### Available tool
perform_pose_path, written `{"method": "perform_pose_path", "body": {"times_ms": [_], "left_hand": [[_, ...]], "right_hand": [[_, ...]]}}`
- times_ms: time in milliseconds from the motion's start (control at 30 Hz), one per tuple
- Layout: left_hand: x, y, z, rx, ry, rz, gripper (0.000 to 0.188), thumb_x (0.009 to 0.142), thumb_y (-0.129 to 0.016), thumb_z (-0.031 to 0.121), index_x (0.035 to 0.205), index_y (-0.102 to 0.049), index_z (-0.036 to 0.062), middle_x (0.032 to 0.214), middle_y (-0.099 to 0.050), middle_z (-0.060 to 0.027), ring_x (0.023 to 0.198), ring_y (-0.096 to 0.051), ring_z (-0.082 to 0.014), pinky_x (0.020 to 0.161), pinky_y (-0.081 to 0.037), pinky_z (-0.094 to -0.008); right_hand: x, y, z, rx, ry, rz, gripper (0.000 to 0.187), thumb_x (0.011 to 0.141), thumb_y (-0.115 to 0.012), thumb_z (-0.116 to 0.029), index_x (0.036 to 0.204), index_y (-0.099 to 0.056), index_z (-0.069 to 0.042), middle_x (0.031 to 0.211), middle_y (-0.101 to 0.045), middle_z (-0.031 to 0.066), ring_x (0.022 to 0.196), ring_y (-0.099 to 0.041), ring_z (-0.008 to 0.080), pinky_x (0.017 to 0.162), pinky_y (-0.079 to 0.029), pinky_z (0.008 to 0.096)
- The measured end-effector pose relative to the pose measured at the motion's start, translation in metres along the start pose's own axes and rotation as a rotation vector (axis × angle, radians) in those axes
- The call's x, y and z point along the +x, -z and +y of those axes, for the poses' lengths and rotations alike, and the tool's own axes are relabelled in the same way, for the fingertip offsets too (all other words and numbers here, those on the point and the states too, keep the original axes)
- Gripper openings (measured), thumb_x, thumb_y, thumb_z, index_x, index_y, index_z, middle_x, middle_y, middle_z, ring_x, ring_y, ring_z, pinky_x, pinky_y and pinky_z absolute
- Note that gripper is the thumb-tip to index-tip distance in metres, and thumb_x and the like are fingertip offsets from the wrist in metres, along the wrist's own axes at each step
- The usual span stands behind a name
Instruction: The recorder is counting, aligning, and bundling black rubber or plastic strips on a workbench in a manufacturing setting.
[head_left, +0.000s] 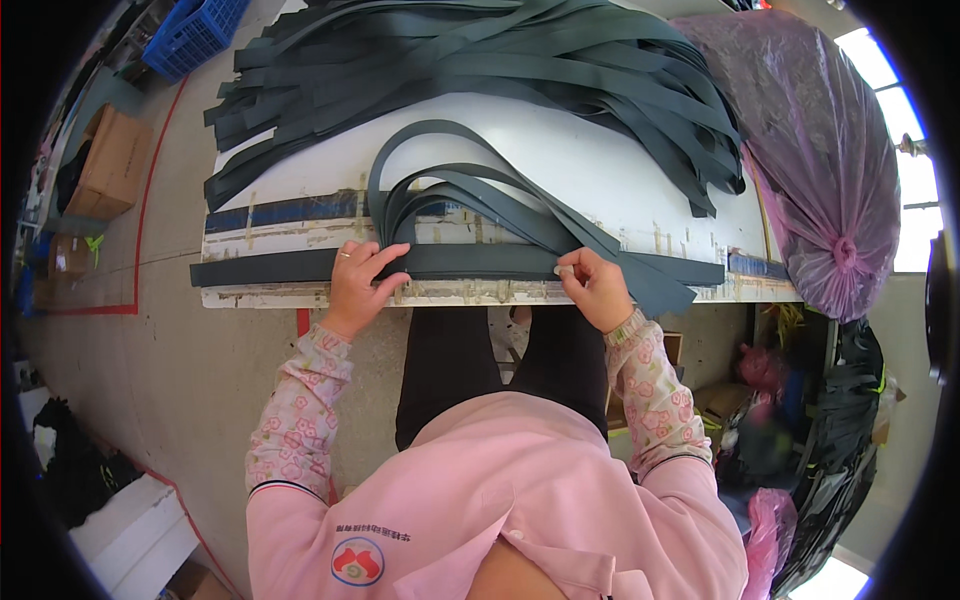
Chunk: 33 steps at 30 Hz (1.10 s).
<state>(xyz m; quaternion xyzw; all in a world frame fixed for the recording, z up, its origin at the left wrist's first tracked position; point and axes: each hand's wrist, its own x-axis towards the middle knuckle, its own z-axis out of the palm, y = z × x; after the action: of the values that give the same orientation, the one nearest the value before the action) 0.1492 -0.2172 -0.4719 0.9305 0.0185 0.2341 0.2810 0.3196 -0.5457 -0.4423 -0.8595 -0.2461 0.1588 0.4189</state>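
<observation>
Straps (470,262) lie flat along the near table edge (300,296), dark, limp and light by my judgement. Left hand (358,280) presses them with fingers spread, nothing clasped; right hand (597,285) pinches the bundle. I would grip near the ends.

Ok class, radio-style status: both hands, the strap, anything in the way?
Left hand flat on dark strap at table edge. Right hand pinching same strap. Looped straps behind; big pile beyond.
</observation>
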Motion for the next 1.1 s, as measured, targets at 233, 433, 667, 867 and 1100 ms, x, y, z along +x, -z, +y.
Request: {"method": "perform_pose_path", "body": {"times_ms": [233,433,667,867,1100], "left_hand": [[0.002,-0.005,0.000,-0.008,-0.016,-0.006,0.044,0.070,-0.083,0.020,0.113,-0.073,0.0164,0.083,-0.055,-0.0049,0.081,-0.050,-0.0263,0.075,-0.043,-0.0370],[0.002,-0.004,0.001,-0.006,-0.001,-0.013,0.045,0.069,-0.083,0.020,0.113,-0.073,0.0161,0.082,-0.054,-0.0044,0.081,-0.049,-0.0262,0.074,-0.044,-0.0369],[0.001,-0.004,0.001,0.002,-0.002,-0.012,0.044,0.069,-0.083,0.019,0.112,-0.073,0.0156,0.083,-0.055,-0.0045,0.081,-0.049,-0.0263,0.074,-0.044,-0.0369],[0.002,-0.004,0.001,0.000,-0.006,0.003,0.043,0.069,-0.083,0.018,0.111,-0.074,0.0149,0.085,-0.056,-0.0050,0.081,-0.050,-0.0266,0.074,-0.044,-0.0371],[0.003,-0.007,0.000,0.012,-0.022,-0.003,0.036,0.074,-0.081,0.014,0.109,-0.074,0.0117,0.084,-0.055,-0.0071,0.082,-0.050,-0.0268,0.075,-0.044,-0.0368]], "right_hand": [[-0.002,-0.002,-0.011,-0.064,0.040,0.014,0.011,0.084,-0.066,-0.007,0.093,-0.065,-0.001,0.063,-0.060,0.0113,0.056,-0.061,0.0253,0.056,-0.048,0.0351],[-0.002,-0.005,-0.011,-0.100,0.090,0.023,0.007,0.084,-0.065,-0.007,0.090,-0.064,-0.003,0.064,-0.063,0.0114,0.059,-0.064,0.0288,0.060,-0.051,0.0378],[-0.003,-0.008,-0.008,-0.146,0.093,0.031,0.006,0.084,-0.064,-0.008,0.088,-0.064,-0.004,0.065,-0.065,0.0093,0.061,-0.065,0.0297,0.068,-0.050,0.0396],[0.000,-0.005,-0.003,-0.014,0.045,-0.073,0.010,0.085,-0.063,-0.007,0.093,-0.067,-0.002,0.066,-0.064,0.0103,0.055,-0.062,0.0239,0.058,-0.049,0.0353],[-0.004,-0.022,-0.051,0.153,0.038,-0.117,0.019,0.084,-0.064,-0.012,0.098,-0.068,-0.001,0.069,-0.065,0.0136,0.061,-0.065,0.0251,0.062,-0.052,0.0370]]}}
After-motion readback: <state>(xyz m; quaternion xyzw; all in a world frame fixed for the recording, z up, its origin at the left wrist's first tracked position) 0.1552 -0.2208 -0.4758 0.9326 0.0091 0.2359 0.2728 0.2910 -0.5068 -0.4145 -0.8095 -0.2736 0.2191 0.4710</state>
